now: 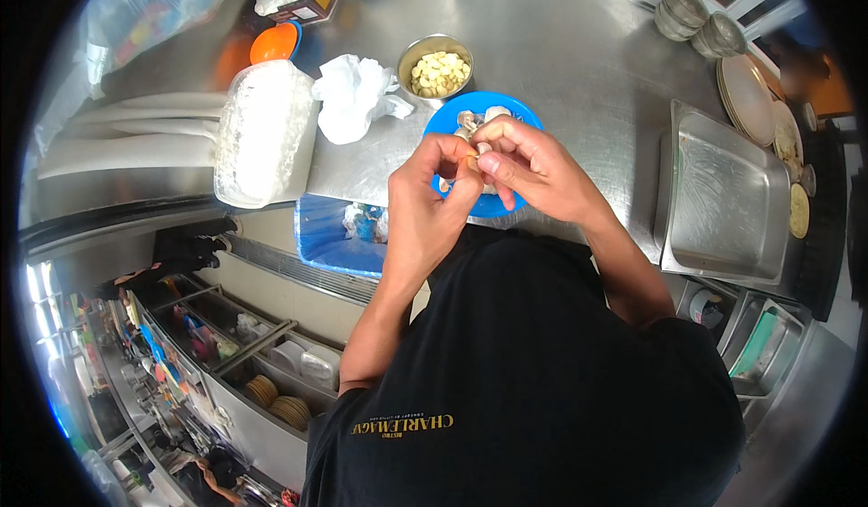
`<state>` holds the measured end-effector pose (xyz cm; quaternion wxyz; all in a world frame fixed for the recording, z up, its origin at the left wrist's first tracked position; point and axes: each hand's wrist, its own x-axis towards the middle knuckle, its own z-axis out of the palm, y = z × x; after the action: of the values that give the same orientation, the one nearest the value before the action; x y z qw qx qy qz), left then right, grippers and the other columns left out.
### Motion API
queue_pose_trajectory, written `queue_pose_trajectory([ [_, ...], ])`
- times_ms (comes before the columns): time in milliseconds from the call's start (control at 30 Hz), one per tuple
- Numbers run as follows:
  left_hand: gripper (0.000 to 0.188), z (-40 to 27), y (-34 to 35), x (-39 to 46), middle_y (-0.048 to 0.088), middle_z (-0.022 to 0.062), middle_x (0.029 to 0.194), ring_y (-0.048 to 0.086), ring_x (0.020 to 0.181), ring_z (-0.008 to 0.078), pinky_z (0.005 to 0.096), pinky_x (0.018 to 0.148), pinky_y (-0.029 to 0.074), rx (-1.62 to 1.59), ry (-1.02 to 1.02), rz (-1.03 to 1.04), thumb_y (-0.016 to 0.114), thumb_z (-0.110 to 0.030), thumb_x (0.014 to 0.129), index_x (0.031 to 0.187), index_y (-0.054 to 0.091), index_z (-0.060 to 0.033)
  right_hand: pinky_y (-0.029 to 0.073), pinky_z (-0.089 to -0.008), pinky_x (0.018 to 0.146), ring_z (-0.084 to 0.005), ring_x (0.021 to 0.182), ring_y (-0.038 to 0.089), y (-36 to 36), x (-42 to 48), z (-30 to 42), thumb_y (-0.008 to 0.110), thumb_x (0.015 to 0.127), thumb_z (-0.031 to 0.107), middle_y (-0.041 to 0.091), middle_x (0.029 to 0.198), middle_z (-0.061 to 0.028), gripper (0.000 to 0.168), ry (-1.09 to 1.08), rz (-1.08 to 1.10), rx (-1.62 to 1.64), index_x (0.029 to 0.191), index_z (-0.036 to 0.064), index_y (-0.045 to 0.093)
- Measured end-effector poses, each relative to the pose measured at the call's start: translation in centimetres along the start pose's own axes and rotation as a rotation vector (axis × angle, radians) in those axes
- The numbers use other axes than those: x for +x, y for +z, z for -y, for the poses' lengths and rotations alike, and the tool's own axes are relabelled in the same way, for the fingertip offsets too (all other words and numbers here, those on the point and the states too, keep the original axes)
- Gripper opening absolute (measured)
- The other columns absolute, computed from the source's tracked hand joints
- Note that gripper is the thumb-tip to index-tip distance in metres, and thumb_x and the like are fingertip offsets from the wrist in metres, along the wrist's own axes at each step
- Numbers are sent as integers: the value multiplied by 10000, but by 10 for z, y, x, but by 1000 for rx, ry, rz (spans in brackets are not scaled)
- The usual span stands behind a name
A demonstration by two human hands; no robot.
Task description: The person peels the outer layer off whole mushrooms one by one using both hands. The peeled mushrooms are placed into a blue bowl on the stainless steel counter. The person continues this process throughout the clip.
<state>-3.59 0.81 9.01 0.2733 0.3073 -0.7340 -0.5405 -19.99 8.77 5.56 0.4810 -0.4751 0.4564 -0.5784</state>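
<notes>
Both of my hands meet over a blue plastic plate (485,205) at the near edge of a steel counter. Between the fingertips of my right hand (532,168) is a garlic clove (483,148). My left hand (441,181) pinches at the clove's lower end, its thumb and forefinger together; what exactly they grip is too small to tell. Garlic bulbs (497,112) and loose pieces lie on the plate, partly hidden by my hands. Just beyond the plate stands a round steel container (435,66) with many peeled garlic cloves (441,73) in it.
Left of the plate are crumpled white plastic (356,97) and a white plastic tub (264,134). A blue lined bin (339,249) stands below the counter edge. An orange bowl (273,43) is at the back left. A steel tray (729,195), stacked plates (744,100) and glass bowls (680,11) are to the right.
</notes>
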Motion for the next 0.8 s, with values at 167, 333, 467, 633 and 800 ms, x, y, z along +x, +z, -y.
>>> queue_pose_trajectory([
  [167, 78, 14, 0, 5, 687, 67, 944, 657, 879, 127, 284, 822, 528, -441, -198, 25, 554, -92, 1017, 1005, 580, -20, 519, -256, 596, -93, 685, 609, -10, -6, -3, 487, 1094, 178, 644, 962, -81, 250, 184, -55, 138, 1201, -10, 613],
  [333, 104, 49, -2, 18, 713, 129, 956, 702, 858, 189, 333, 814, 551, -328, -241, -124, 579, -109, 1007, 998, 600, -8, 565, -295, 706, -116, 790, 653, -19, -8, -11, 516, 1088, 187, 690, 1139, -157, 311, 246, -62, 464, 1290, -35, 598],
  [467, 131, 103, 8, 23, 727, 261, 940, 741, 860, 380, 429, 754, 569, 484, -111, -15, 682, -73, 921, 942, 680, 56, 585, -329, 808, -131, 864, 671, -17, -5, -20, 538, 1084, 216, 688, 1222, -188, 342, 300, -107, 505, 1310, -35, 591],
  [633, 165, 101, 16, 15, 729, 228, 989, 736, 854, 356, 418, 749, 573, 396, -29, -156, 710, -63, 914, 1042, 708, 41, 599, -324, 802, -160, 863, 703, -17, -7, -35, 510, 1077, 162, 708, 1167, -172, 320, 330, -248, 384, 1309, -49, 578],
  [800, 150, 42, 25, 19, 719, 135, 889, 718, 807, 216, 327, 732, 569, 218, 222, -101, 734, -39, 915, 1061, 721, -7, 597, -319, 783, -178, 848, 720, -5, -6, -25, 492, 1071, 104, 713, 1058, -142, 266, 328, -291, 29, 1248, -56, 608],
])
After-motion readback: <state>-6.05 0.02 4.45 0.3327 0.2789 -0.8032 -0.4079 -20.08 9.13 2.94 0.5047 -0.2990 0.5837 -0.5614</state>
